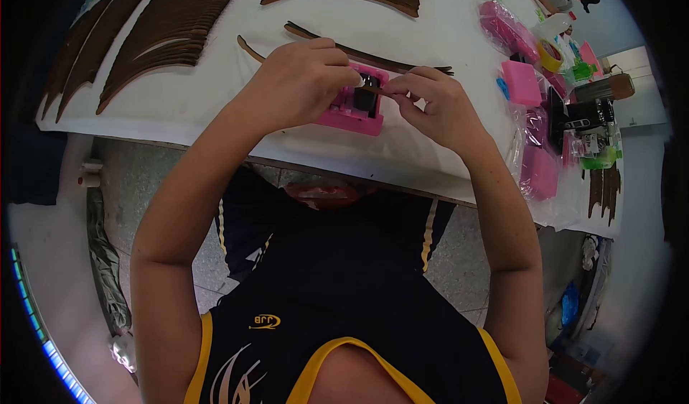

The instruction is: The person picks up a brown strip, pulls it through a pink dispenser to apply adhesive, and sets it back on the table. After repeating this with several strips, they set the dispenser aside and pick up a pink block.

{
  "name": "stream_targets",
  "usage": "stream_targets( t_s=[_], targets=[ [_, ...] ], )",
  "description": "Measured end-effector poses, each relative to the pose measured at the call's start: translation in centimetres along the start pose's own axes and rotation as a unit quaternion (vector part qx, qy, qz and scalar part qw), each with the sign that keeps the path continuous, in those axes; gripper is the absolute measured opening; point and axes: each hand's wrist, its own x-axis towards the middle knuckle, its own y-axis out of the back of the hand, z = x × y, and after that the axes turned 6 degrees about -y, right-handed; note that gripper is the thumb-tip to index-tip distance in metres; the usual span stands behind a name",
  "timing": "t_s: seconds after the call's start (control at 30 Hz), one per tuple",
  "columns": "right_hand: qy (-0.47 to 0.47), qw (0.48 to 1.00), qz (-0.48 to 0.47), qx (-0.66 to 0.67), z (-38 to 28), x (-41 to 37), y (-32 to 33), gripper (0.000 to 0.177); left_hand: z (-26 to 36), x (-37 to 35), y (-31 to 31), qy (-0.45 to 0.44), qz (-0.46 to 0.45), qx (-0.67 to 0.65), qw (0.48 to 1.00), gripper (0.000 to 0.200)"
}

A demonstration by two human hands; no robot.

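sleeveless shirt (337, 282), dark, yellow-trimmed. right hand (439, 106): thumb and forefinger pinching brown strip (376, 89). left hand (307, 77): fingers curled beside it, grip unclear. strip: narrow, above pink holder (357, 124), white table (423, 158).

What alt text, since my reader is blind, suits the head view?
The right hand pinches a thin brown strip over a pink holder on a white table, the left hand close beside it. Curved brown strips lie fanned beyond; pink blocks and yellow tape at right.
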Motion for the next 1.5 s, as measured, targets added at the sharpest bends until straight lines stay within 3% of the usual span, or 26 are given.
stream_targets(
  t_s=[0.4, 0.57, 0.87, 1.5],
  targets=[
    [-0.061, 0.997, -0.004, -0.047, 2.6, -5.5, 4.8, 0.019, 0.0, 0.2, -0.6, 0.011, -0.004, -0.028, 1.000, 0.023],
    [-0.158, 0.983, 0.004, -0.089, 4.1, -9.8, 8.2, 0.021, 0.0, 0.4, -0.7, 0.000, 0.000, -0.030, 1.000, 0.021],
    [-0.197, 0.974, 0.036, -0.110, 5.2, -13.2, 10.2, 0.022, -0.1, 1.1, -0.3, -0.006, -0.017, -0.020, 1.000, 0.021],
    [-0.187, 0.973, 0.046, -0.125, 5.0, -13.0, 10.1, 0.021, 0.1, 2.2, 0.6, -0.016, -0.052, -0.008, 0.998, 0.018]
  ],
)
